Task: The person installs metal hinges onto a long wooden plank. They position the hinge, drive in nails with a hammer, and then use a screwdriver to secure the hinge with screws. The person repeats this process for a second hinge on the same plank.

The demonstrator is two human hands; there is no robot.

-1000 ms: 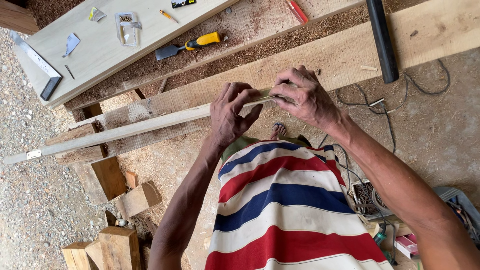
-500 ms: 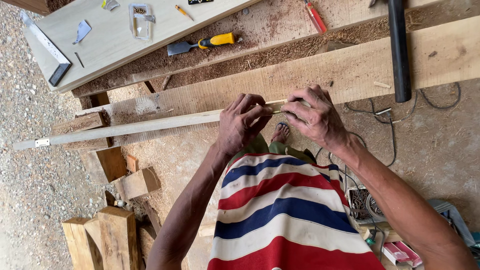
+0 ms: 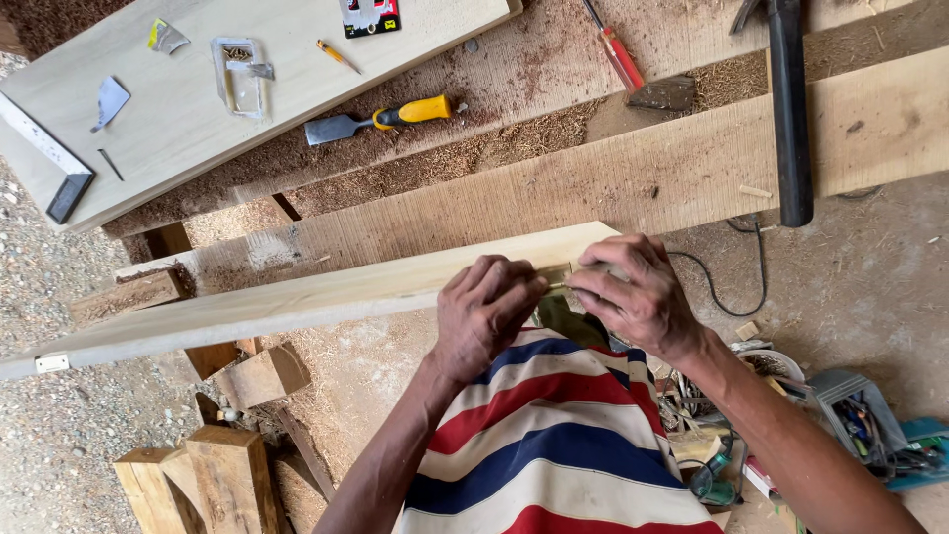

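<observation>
Fingers of both the left hand (image 3: 484,316) and the right hand (image 3: 638,297) are curled shut on the near end of the long pale wooden strip (image 3: 297,302), right hand at its very tip. From there the strip's long axis runs away leftward past the left fingers, over the rough plank (image 3: 593,188).

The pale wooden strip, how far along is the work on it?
Done: a small metal plate sits fixed at the pale wooden strip's far end. In hand: the left hand and right hand pinch its near end; whatever is between them is hidden. Left: cannot tell.
</observation>
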